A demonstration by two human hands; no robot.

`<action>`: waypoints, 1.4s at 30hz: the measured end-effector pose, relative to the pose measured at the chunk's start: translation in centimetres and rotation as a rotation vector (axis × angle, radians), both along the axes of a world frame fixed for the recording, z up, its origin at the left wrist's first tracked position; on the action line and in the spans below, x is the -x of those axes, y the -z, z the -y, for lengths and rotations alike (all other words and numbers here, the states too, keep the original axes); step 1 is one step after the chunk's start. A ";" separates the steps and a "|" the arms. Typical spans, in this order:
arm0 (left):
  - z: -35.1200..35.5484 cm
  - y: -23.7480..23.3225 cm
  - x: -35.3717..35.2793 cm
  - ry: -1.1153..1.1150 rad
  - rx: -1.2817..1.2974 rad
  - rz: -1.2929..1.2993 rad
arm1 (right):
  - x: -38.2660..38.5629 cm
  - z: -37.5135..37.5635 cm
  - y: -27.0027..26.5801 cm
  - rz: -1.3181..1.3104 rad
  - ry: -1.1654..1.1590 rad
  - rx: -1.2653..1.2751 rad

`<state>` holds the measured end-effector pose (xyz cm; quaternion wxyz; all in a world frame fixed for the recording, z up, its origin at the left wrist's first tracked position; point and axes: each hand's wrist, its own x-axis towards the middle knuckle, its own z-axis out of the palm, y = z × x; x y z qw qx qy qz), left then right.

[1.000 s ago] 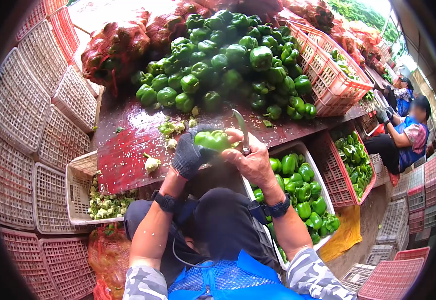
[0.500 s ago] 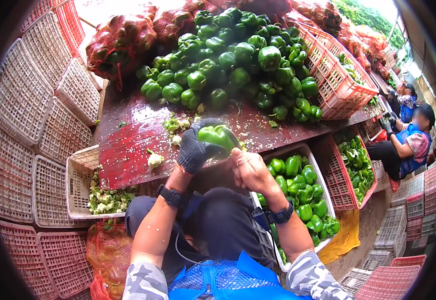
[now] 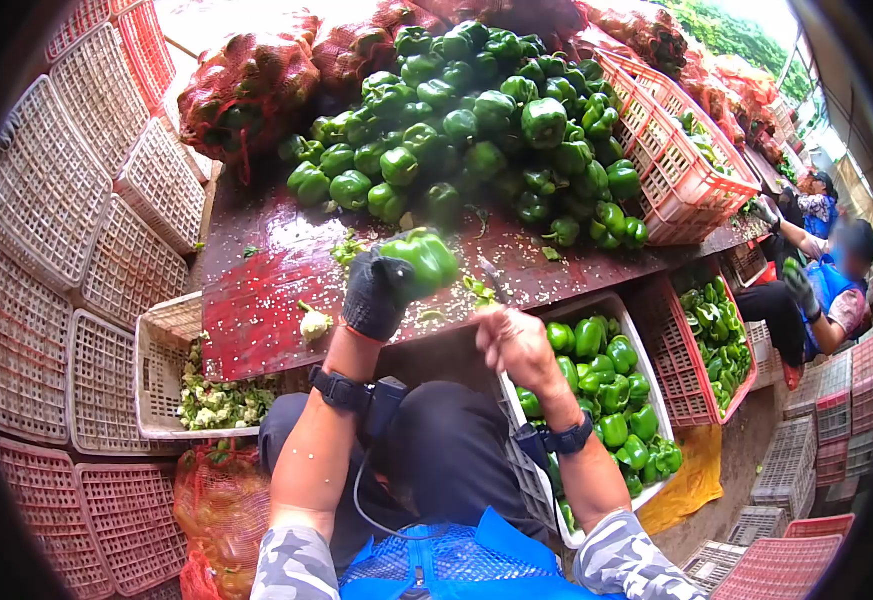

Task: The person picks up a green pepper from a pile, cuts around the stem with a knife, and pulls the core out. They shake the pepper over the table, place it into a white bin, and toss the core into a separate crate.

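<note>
My left hand (image 3: 378, 292), in a dark glove, grips a green pepper (image 3: 426, 258) above the front part of the red table (image 3: 256, 320). To its right, my bare right hand (image 3: 512, 342) is closed round a knife (image 3: 492, 280), whose blade points up and away from me; the handle is mostly hidden. Knife and pepper are apart. Pale seeds and a cut pepper core (image 3: 314, 322) lie on the table left of my gloved hand. Beyond my hands rises a big pile of green peppers (image 3: 456, 125).
A white crate of peppers (image 3: 664, 405) stands by my right knee, a red crate (image 3: 691, 385) beyond it. At left are a crate of cores (image 3: 156, 390) and stacked crates (image 3: 51, 230). Mesh sacks (image 3: 246, 90) line the back. Two people sit at right.
My left hand has turned and lifted the pepper slightly. My right hand and the knife have moved right, away from it. The nearer person at right has raised a gloved hand.
</note>
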<state>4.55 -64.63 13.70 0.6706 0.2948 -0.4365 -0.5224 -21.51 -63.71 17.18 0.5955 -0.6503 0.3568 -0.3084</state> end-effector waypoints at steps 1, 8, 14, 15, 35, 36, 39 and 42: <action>-0.3 -0.2 0.5 0.004 -0.002 -0.004 | 0.0 0.7 -0.5 0.047 0.053 0.081; -1.4 -3.6 3.9 -0.415 0.046 0.424 | -4.4 0.3 -3.3 0.119 0.046 0.025; -2.3 -4.0 4.0 -0.494 -0.081 0.547 | -5.2 1.2 -1.6 0.227 0.126 0.147; -2.4 -5.2 4.7 -0.380 -0.110 0.495 | -5.2 1.5 -1.7 0.226 0.122 0.146; -1.9 -2.8 3.2 -0.502 -0.083 1.003 | -5.2 3.1 -0.4 0.150 -0.001 0.591; -1.9 -2.4 2.9 -0.499 -0.031 1.080 | -5.3 3.2 -0.4 0.155 -0.011 0.588; -1.7 -1.9 2.4 -0.541 0.161 1.235 | -5.0 3.0 -0.4 0.123 -0.022 0.435; -1.6 -1.7 2.3 -0.582 0.303 1.334 | -4.8 2.6 -1.3 0.104 -0.057 0.300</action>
